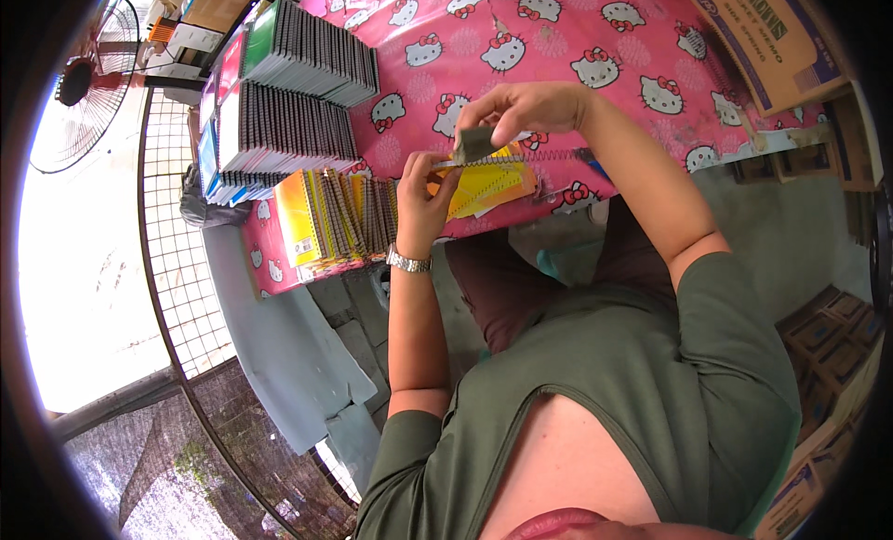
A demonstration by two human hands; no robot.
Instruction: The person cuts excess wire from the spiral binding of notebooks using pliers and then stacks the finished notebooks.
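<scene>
At the table's near edge, my left hand [425, 194], with a metal watch on the wrist, pinches the upper left edge of a yellow notebook [474, 188]. Just above that edge my right hand [532, 110] grips a small, flat, dark olive block [476, 144], whose exact kind I cannot make out. A thin dark wire coil [558, 156] runs along the notebook's top edge and sticks out to the right, past the paper. My fingers hide part of the coil and the notebook's corner. More yellow sheets or covers seem to lie under the notebook.
Small yellow spiral notebooks [339, 214] stand in a row left of my left hand. Taller stacks of spiral notebooks [288, 131] rise behind them on the pink cat-print tablecloth [595, 19]. A cardboard box [767, 42] sits far right; a fan [84, 82] is far left.
</scene>
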